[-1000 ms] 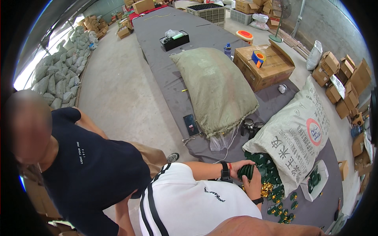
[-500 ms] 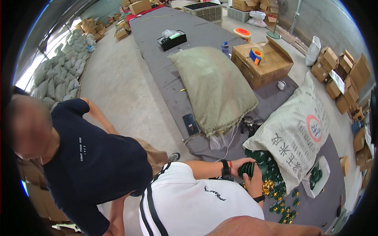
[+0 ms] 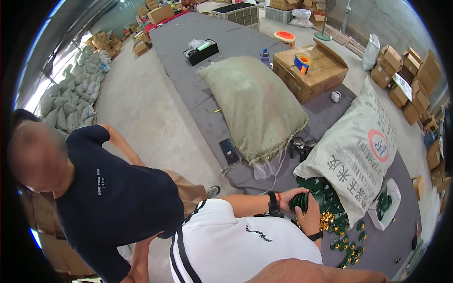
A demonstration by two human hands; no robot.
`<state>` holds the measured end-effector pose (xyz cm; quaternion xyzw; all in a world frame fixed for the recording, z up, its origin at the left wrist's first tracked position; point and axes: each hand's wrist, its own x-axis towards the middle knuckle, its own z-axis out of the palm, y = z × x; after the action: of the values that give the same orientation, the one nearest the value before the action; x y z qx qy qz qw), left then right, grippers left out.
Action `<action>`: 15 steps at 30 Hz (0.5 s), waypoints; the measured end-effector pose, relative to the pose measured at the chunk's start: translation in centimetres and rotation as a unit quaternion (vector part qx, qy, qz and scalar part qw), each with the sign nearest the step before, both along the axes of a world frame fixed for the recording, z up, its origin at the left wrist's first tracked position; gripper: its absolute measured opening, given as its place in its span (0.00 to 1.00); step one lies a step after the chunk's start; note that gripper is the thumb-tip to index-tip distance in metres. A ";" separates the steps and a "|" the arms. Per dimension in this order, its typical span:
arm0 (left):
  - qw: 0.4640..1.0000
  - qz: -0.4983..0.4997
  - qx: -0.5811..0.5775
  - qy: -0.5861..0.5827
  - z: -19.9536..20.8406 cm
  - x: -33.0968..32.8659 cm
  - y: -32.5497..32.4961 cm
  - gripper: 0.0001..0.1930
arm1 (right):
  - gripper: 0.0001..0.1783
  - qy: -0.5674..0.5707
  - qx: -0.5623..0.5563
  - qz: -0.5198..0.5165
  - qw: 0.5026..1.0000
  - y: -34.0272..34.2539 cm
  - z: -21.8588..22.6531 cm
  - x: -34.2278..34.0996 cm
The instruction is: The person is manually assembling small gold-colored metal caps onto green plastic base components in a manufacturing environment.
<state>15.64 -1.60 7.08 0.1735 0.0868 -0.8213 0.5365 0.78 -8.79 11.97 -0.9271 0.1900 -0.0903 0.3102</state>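
Observation:
A stack of dark green discs (image 3: 298, 202) sits between my two hands, above the table's near right part. My left hand (image 3: 289, 197) curls round the stack's left side. My right hand (image 3: 311, 218) closes on it from the right, its fingers partly overlapping the discs. Just beyond lies a heap of loose green discs (image 3: 322, 192) at the mouth of a white woven sack (image 3: 347, 155). Small shiny gold pieces (image 3: 326, 220) are piled beside my right hand. More green discs with gold centres (image 3: 348, 257) lie scattered nearer to me.
A bulging grey-green sack (image 3: 257, 104) and a cardboard box (image 3: 309, 78) with tape rolls rest on the grey-covered table. A white box (image 3: 395, 194) of green discs stands at the right. Another person in a dark shirt (image 3: 113, 193) stands close at my left.
The whole view has shifted slightly. Both hands stay on the stack of green discs, with the right hand's fingers in a slightly different position.

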 end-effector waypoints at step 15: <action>0.999 -0.023 0.006 -0.049 -0.8 -0.3 -0.2 0.21 | 0.37 -0.030 -0.037 -0.007 0.999 -0.1 1.3 1.0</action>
<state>15.38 -1.76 6.29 0.2187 0.0615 -0.8232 0.5203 1.82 -8.94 13.32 -0.9334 0.1841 -0.1268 0.2807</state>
